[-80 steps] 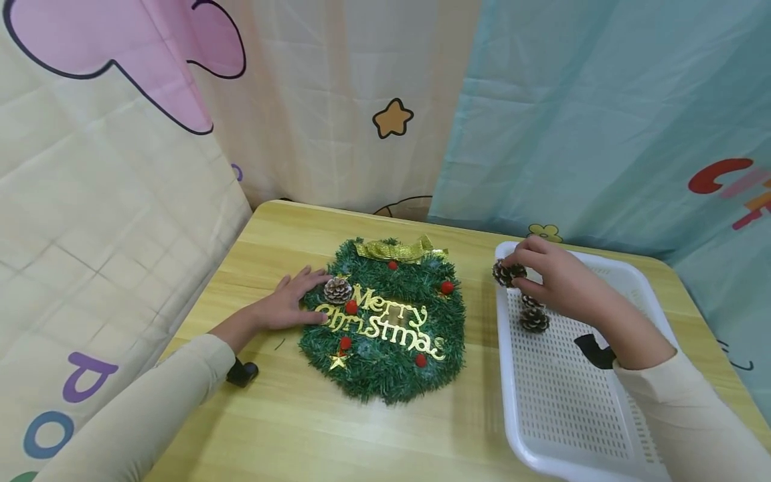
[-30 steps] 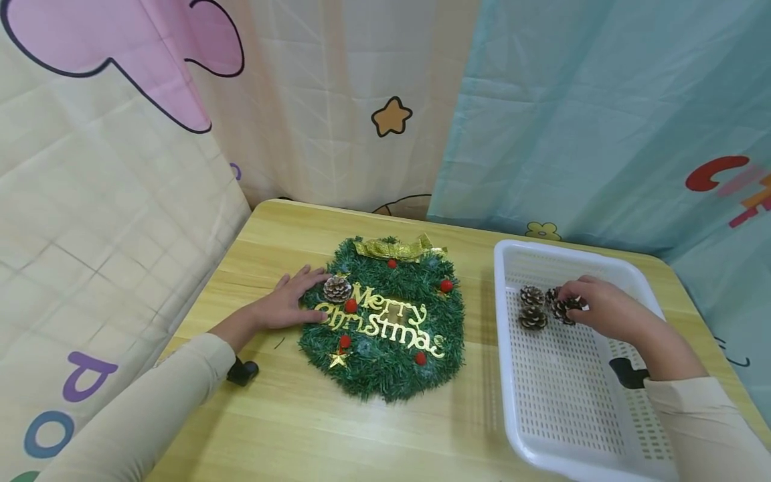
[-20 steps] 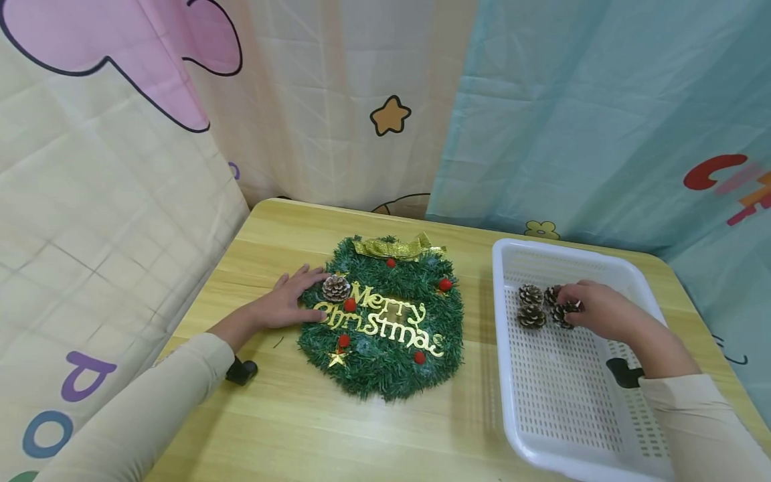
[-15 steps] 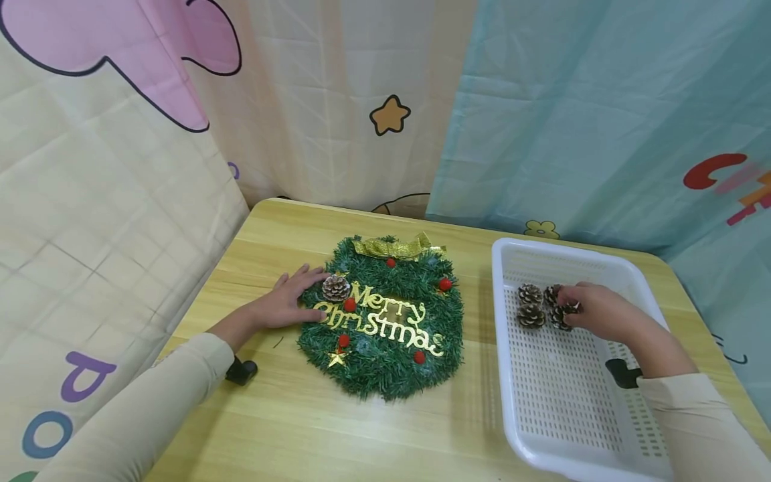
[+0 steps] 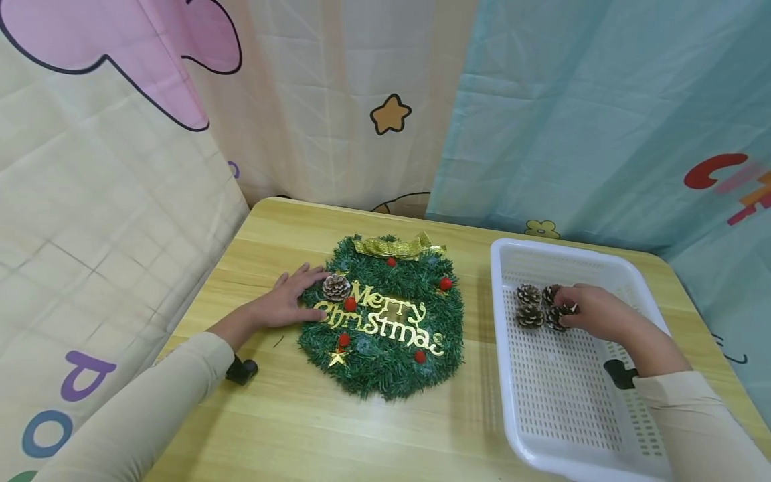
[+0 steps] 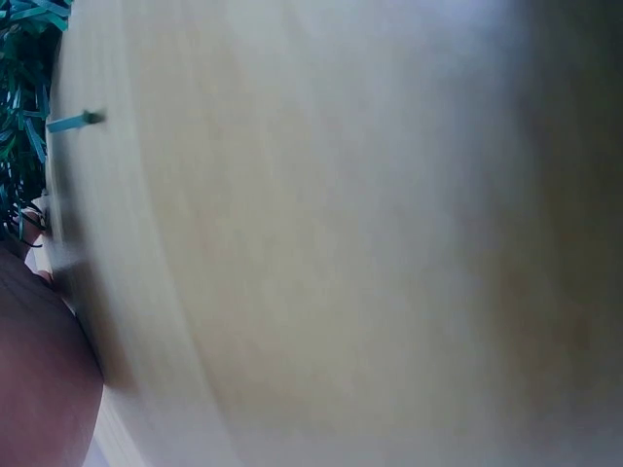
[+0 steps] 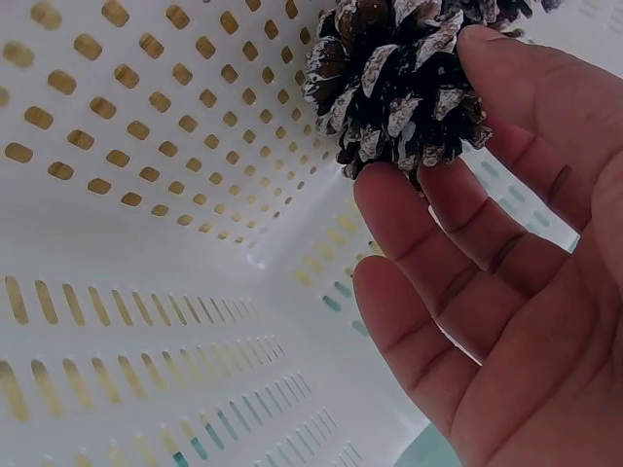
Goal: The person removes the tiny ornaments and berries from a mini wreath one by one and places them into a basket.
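Note:
My left hand (image 5: 283, 301) lies with its fingers spread on the left edge of a green tinsel wreath (image 5: 385, 381). Beside its fingertips, a frosted pine cone (image 5: 336, 287) sits on the wreath, next to gold "Merry Christmas" lettering (image 5: 391, 325). At the right, my right hand (image 5: 593, 312) reaches into a white plastic basket (image 5: 506, 402). Its thumb and fingers pinch a pine cone (image 5: 555, 318), seen closer as a white-tipped pine cone (image 7: 399, 97) in the right wrist view. Several cones sit clustered there, including one pine cone (image 5: 530, 316) at the left.
Red pompoms (image 5: 445, 284), a gold star (image 5: 336, 358) and a gold ribbon (image 5: 391, 248) decorate the wreath. A wooden table (image 5: 361, 442) carries everything. Printed curtains (image 5: 337, 134) hang along its back and left. A small green bristle (image 6: 73, 123) lies on the tabletop.
My right hand has moved from the basket's left rim, cone in fingers, rightward and down among the other cones. Lately it and the cones have shifted slightly left. My left hand has stayed put.

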Motion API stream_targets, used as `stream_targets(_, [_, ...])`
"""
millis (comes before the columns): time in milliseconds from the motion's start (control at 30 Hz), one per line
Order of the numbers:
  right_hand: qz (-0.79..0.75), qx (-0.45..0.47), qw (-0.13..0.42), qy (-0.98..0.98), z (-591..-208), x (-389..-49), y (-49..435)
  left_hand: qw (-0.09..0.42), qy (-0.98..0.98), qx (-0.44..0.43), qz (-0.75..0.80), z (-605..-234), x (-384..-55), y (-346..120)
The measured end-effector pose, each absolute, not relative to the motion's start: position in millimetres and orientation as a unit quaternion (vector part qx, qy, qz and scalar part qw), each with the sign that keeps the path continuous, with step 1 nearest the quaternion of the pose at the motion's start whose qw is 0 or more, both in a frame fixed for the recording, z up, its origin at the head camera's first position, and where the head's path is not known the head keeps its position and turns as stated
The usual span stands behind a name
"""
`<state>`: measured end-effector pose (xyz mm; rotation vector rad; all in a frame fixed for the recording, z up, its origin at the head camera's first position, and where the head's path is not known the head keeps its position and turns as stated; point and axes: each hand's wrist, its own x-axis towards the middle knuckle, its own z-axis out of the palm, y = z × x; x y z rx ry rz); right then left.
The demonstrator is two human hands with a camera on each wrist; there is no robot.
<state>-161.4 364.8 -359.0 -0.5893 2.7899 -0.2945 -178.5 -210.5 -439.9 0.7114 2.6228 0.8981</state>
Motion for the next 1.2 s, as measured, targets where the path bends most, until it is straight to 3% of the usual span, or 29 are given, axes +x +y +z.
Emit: stream_targets(1200, [-0.119,-0.184,0.144,0.965,-350.4,-164.1,361.9,0.134,0.907,0.253,0.308,-441.2,-180.0,-211.3])
